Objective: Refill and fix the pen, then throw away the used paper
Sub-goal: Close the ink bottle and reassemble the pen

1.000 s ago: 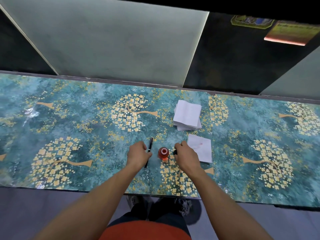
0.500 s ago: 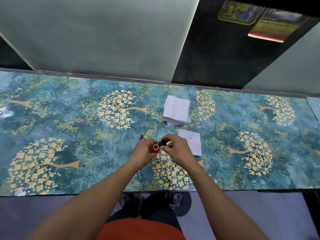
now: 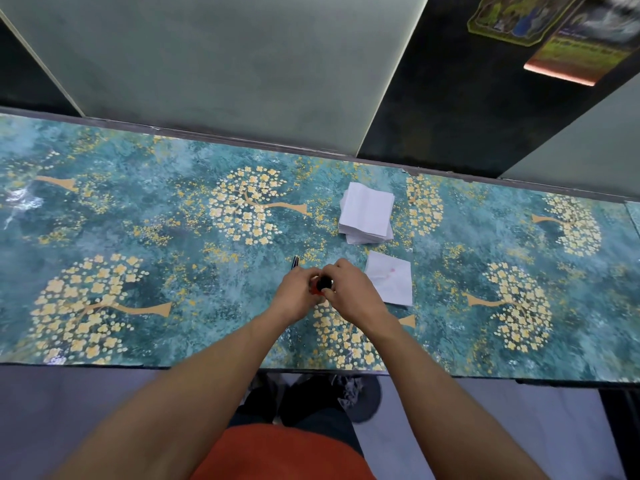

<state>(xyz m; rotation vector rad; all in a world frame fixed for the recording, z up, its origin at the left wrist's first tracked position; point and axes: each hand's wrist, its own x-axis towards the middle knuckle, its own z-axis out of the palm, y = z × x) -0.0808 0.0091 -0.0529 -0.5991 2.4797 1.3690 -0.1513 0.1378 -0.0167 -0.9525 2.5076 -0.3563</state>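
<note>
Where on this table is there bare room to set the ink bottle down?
The table is bare all along its left, and right of the stained paper. It is crowded where both hands meet at the ink bottle, between the pen and paper stack.

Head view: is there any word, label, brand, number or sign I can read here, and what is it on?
No text can be read.
Two coloured posters on the dark wall, green-bordered poster and orange-edged poster: any print is too blurred.
Small red ink bottle with black cap, between the left hand and right hand: no label shows.
White paper stack and single white sheet: only a faint pink stain, no writing.
</note>
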